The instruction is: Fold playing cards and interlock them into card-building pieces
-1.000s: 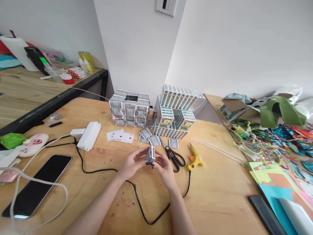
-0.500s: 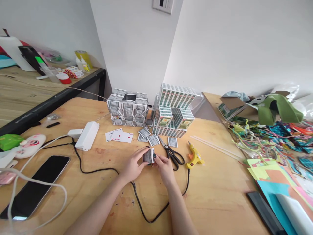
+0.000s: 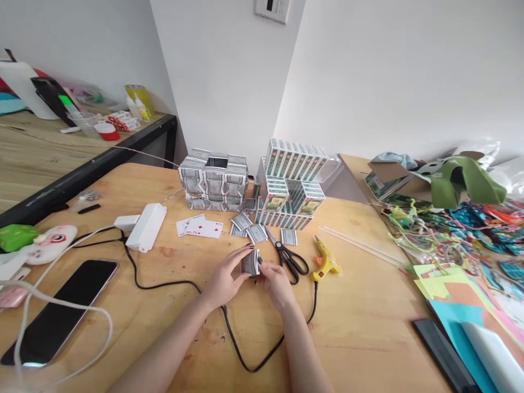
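A bent, grey-patterned playing card is held between my two hands above the table. The fingers and thumb of my left hand grip its left side, while my right hand pinches its right edge. Beyond them lie loose patterned cards and a few face-up cards. Black-handled scissors rest just right of my right hand, with a yellow glue gun farther right. At the back stand a box-like structure built from folded cards and stacked green-and-white card boxes.
A white adapter and a black phone lie on the left among cables. The black cord loops below my hands. Clear sticks, coloured paper and craft materials lie on the right.
The held card and the fingers of both hands have shifted very slightly to the right. Both hands keep their hold on the card.
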Tool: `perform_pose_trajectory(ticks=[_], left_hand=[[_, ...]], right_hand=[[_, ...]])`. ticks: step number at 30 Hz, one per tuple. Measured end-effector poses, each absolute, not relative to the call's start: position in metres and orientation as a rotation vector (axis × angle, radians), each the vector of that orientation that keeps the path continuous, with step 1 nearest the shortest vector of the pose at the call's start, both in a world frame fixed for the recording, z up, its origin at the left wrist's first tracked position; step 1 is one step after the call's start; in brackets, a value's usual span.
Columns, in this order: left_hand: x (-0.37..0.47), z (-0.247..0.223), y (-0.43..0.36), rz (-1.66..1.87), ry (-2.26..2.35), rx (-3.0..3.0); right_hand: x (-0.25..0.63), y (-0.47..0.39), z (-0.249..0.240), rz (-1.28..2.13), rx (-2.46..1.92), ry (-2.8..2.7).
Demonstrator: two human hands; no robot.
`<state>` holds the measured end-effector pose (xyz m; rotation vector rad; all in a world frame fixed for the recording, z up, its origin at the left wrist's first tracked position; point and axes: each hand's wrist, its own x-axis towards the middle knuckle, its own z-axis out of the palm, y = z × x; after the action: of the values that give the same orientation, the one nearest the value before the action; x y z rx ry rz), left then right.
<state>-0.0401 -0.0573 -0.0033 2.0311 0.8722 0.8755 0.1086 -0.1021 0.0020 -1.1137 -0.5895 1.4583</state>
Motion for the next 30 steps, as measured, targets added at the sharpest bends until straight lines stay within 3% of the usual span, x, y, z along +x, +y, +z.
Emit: perform_pose_trajectory(ticks=[19, 30], left_hand=[[-0.042, -0.007, -0.057, 0.747, 0.836, 2.087], [-0.042, -0.008, -0.055, 0.859, 0.812, 2.102]], right_hand=[[0.107, -0.104, 0.01, 1.554, -0.962, -0.587], [0.112, -0.106, 0.006, 1.638, -0.901, -0.506]])
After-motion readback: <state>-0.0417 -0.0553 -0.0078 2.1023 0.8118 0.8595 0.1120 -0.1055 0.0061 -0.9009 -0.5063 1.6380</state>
